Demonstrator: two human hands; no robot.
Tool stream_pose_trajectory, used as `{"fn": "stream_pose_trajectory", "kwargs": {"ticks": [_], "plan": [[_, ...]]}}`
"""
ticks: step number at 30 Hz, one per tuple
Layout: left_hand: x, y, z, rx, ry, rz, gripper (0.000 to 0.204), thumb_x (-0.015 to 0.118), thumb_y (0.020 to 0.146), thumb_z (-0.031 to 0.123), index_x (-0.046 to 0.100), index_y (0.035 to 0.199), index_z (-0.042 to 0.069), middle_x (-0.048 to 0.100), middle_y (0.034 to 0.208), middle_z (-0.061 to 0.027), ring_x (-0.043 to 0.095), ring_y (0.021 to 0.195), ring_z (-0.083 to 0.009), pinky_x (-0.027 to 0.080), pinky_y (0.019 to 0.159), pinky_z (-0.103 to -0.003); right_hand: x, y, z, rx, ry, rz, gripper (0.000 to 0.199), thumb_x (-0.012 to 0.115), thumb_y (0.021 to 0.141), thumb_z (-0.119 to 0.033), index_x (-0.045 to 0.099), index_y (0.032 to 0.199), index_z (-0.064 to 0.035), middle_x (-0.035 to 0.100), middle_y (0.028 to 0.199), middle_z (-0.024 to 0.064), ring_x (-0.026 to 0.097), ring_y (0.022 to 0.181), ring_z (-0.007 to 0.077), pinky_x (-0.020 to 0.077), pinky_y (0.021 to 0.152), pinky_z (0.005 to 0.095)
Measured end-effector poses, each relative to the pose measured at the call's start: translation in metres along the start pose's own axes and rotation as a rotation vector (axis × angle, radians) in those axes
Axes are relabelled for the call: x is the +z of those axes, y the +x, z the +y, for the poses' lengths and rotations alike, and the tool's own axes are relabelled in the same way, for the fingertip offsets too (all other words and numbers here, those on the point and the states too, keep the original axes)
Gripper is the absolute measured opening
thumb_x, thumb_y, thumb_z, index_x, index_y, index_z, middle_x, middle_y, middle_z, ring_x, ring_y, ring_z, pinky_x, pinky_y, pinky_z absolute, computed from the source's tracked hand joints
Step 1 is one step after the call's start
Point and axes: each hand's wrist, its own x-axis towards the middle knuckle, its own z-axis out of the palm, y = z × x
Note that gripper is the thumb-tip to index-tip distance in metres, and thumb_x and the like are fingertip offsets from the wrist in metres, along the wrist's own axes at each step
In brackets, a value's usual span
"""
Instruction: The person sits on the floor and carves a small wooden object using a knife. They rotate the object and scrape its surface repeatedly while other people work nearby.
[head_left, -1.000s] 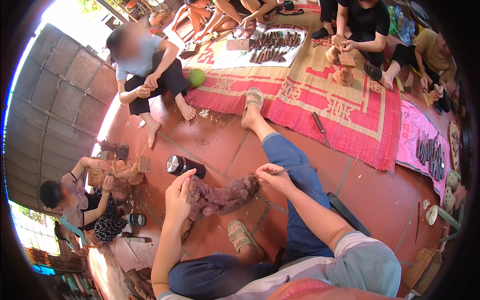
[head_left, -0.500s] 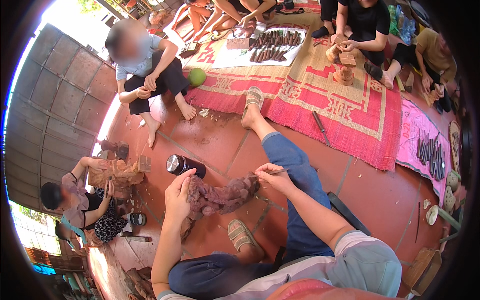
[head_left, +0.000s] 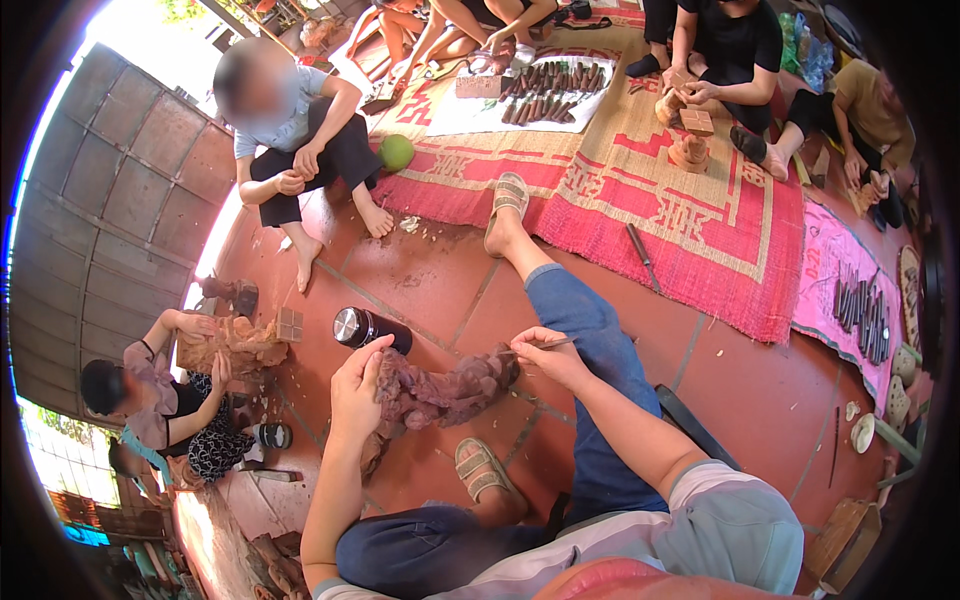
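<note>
A knobbly reddish-brown wood carving [head_left: 450,392] lies across in front of my legs, its left end raised toward my left hand. My left hand [head_left: 357,392] is closed over that left end, with the thumb and fingers against the wood. At the carving's right end, my right hand [head_left: 552,358] pinches a thin, dark, slender carving tool [head_left: 556,344]. The tool's tip touches or nearly touches the wood there; the exact contact is too small to make out. Just beyond the carving lies a dark flask [head_left: 385,330] with a shiny metal lid.
Red patterned mats [head_left: 690,235] cover the far floor, with a white cloth [head_left: 470,122] bearing several tools. One chisel [head_left: 642,255] lies on the mat edge. A pink cloth [head_left: 825,250] holds more tools at right. Several people sit around; one at left holds another carving [head_left: 240,345].
Both my hands and the carving stay in nearly the same place. The person at the left has shifted a hand slightly along their own carving.
</note>
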Motion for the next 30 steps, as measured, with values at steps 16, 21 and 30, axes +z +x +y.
{"fn": "stream_pose_trajectory", "kwargs": {"ticks": [16,21,30], "plan": [[0.000,0.000,-0.001,-0.024,-0.004,-0.003,0.026,0.046,0.093,0.017,0.062,0.108,0.002,0.066,0.098,-0.0103,0.059,0.091,-0.0146,0.043,0.081,-0.027,0.000,0.000,0.001,-0.010,-0.039,0.015,0.019,0.065,0.082,-0.025,0.064,0.089,-0.0079,0.061,0.078,-0.0006,0.057,0.071,0.0055,0.0431,0.059,0.0188],[-0.001,0.000,-0.004,-0.020,-0.025,-0.012,0.026,0.046,0.093,0.017,0.062,0.108,0.002,0.065,0.098,-0.0103,0.059,0.092,-0.0146,0.043,0.081,-0.027,-0.002,0.002,0.005,0.014,0.010,-0.015,0.018,0.065,0.082,-0.025,0.064,0.089,-0.0078,0.061,0.078,-0.0011,0.057,0.071,0.0052,0.0426,0.058,0.0186],[-0.001,0.001,-0.007,-0.032,-0.027,-0.001,0.025,0.047,0.092,0.015,0.062,0.108,0.002,0.065,0.100,-0.0117,0.060,0.093,-0.0163,0.043,0.082,-0.027,0.000,0.001,0.000,0.003,0.002,-0.008,0.016,0.062,0.086,-0.018,0.058,0.091,-0.0027,0.058,0.074,0.0005,0.052,0.063,0.0050,0.0433,0.055,0.0213]]}}
